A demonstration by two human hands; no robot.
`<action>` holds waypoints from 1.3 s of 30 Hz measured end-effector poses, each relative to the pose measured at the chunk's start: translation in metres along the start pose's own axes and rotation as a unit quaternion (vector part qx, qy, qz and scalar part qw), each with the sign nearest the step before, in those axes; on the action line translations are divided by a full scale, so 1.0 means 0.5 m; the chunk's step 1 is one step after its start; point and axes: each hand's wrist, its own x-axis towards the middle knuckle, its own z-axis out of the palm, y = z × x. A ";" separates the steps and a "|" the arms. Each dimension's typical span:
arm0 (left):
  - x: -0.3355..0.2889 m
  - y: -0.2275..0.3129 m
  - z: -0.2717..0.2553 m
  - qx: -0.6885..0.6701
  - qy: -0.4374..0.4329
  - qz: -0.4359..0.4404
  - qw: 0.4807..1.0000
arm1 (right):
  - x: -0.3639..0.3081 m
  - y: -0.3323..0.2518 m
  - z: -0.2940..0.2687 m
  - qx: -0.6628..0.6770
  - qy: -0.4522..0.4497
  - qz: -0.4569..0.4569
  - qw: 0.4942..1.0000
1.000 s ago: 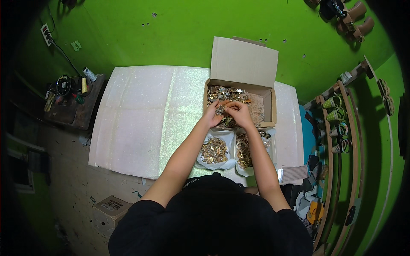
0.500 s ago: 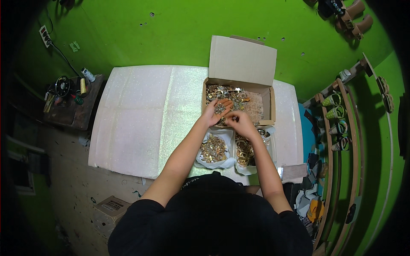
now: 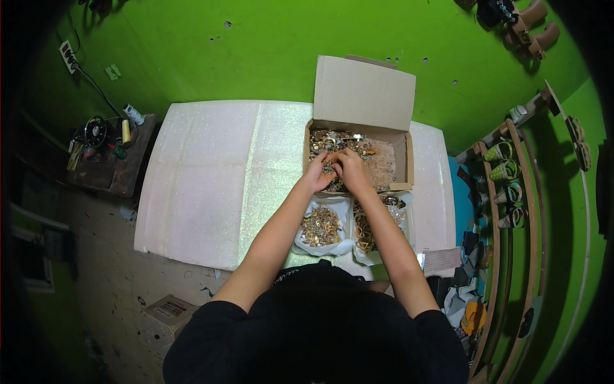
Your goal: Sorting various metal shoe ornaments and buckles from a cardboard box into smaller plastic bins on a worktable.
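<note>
An open cardboard box (image 3: 401, 158) holds a heap of small metal pieces (image 3: 339, 139), gold and silver, mostly toward its left side. Over the front of this heap, my left hand (image 3: 316, 174) is cupped palm up around a small pile of shiny metal pieces (image 3: 328, 167). My right hand (image 3: 352, 171) reaches into that palm with its fingers bent together; what they pinch, if anything, is too small to make out. Below the box sit a white bag-lined container (image 3: 345, 246) of small metal pieces and a second lined container (image 3: 410, 221) with larger gold-coloured ones, partly under my right forearm.
The box stands on a white glittery table cover (image 3: 204, 179) against a green wall. Left of it is a dark side table (image 3: 109, 169) with thread spools. A wooden rack (image 3: 534, 249) with green sandals (image 3: 505, 169) runs along the right. A carton (image 3: 167, 319) lies on the floor.
My right hand has moved up and left, from beside the left palm to over it. The left hand, still cupped around the pieces, has curled more.
</note>
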 end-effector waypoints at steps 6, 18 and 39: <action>-0.007 0.000 0.020 -0.025 0.026 -0.003 0.999 | 0.006 0.018 0.026 0.010 0.002 -0.046 0.999; 0.021 -0.006 -0.010 -0.085 -0.021 -0.012 0.996 | 0.020 0.028 0.026 0.106 -0.013 -0.040 0.993; -0.039 0.007 0.048 -0.085 -0.100 0.014 0.991 | -0.062 0.012 -0.027 0.703 -0.032 0.326 0.631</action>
